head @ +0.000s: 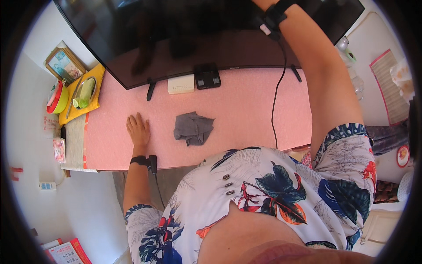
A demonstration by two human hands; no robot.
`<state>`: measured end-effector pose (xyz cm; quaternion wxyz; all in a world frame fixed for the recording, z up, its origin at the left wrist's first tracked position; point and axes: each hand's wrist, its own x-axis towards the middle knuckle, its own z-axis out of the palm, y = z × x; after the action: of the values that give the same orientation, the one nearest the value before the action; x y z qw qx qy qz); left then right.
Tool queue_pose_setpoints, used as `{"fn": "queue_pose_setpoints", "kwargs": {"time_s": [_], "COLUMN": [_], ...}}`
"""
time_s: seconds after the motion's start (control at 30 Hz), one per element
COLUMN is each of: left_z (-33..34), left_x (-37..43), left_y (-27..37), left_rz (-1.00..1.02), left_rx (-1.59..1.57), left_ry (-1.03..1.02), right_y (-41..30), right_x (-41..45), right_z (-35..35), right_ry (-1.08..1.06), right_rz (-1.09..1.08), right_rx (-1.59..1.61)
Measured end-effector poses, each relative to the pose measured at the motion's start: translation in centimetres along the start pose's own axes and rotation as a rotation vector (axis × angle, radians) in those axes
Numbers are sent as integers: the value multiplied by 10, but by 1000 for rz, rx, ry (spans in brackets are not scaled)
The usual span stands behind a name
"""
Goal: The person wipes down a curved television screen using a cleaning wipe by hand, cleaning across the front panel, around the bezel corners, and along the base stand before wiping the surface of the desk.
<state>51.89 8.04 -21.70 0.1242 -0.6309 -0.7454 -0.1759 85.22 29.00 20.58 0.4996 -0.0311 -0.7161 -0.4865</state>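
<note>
My left hand (137, 130) rests palm down with its fingers apart on a pink table cover (240, 109). To its right lies a crumpled grey cloth (194, 128), apart from the hand. A large flat-screen television (197, 39) stands on short legs across the back of the table. My right arm reaches up over the screen's right part. Only the base of my right hand (263, 3) shows at the top edge; its fingers are cut off, so what it holds is hidden. Each wrist wears a black strap with a cable.
A white box (181, 83) and a black device (207, 76) sit before the screen. At the left, a plate of cut green vegetable (86, 92) and a knife (73, 99) rest on a yellow cloth (99, 74), near stacked bowls (59, 99) and a picture frame (64, 62). A black cable (273, 109) crosses the table.
</note>
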Motion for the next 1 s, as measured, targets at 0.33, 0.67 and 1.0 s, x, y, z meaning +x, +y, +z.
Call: {"fn": "queue_pose_setpoints", "kwargs": {"time_s": [0.33,0.67,1.0], "left_z": [-15,-20,-49], "left_x": [13,14,6], "left_y": [29,23,34], "left_rz": [-27,-16,-92], "left_rx": [6,-16,-49], "left_ry": [-91,-52,-154], "right_y": [-121,-137,60], "right_x": [-207,-256,-75], "right_z": [-18,-32,-63], "right_ry": [-485,-737,-323], "right_rz": [65,31,152], "right_rx": [390,642,90]}}
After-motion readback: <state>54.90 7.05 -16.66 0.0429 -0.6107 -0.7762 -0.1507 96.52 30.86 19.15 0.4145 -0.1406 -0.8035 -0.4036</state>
